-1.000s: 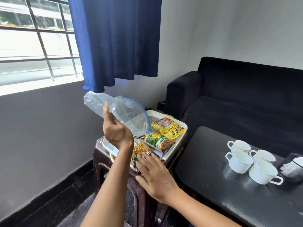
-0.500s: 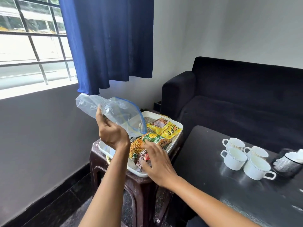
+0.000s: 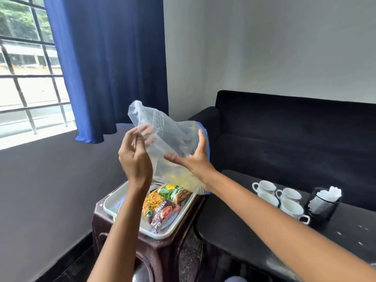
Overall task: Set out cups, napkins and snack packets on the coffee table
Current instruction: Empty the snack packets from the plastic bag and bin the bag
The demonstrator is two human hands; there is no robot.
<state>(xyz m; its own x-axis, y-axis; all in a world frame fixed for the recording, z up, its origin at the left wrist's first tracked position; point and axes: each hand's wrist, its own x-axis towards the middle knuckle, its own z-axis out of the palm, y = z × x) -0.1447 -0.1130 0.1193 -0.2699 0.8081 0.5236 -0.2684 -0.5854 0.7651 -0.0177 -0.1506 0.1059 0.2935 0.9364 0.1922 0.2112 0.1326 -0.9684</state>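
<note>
Both hands held a clear zip bag up over the snack tray; packets not yet on the coffee table.

Landmark the white tray (image 3: 114,202), on a dark stool left of the black coffee table surface (image 3: 234,231). Above the tray, left hand (image 3: 135,159) pinched the clear plastic bag (image 3: 168,139) at its upper left, fingers (image 3: 145,132) seen through the film. Right hand (image 3: 193,159), above the tray's right side, had fingers spread flat against the bag near its blue zip edge, thumb out, probably steadying it to open it or move it aside and clear the packets. Snack packets (image 3: 162,206) lay in the tray, one yellow packet blurred behind the bag. Right of the tray, on the surface, four white cups (image 3: 280,198) clustered; just beyond them a black holder with napkins (image 3: 325,202).
</note>
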